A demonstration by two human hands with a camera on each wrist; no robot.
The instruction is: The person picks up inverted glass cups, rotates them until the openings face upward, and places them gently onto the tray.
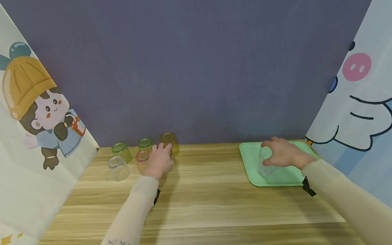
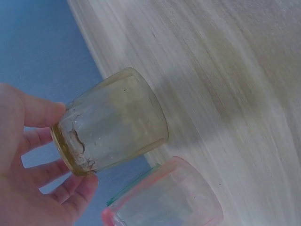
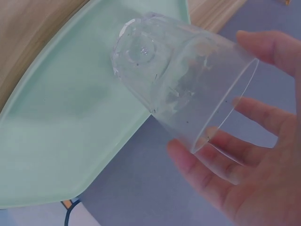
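Note:
My left hand (image 1: 160,161) holds an amber glass tumbler (image 2: 113,122) by its base, thumb on one side and fingers on the other. That tumbler is upside down, its wide rim toward the table, and the hand hides most of it in the head view. Just left stands an upturned pink tumbler (image 1: 142,161). On the far right, my right hand (image 1: 283,152) grips a clear glass tumbler (image 3: 183,84) around its rim. Base downward, it is over the pale green tray (image 1: 249,168), with fingertips spread around the mouth.
Behind the left hand stands another amber tumbler (image 1: 169,138). Two green tumblers, one nearer (image 1: 145,143) and one farther left (image 1: 121,151), stand by the wall, with a clear tumbler (image 1: 118,169) in front. A dark grey wall (image 1: 193,70) closes the wooden table's (image 1: 204,197) back edge.

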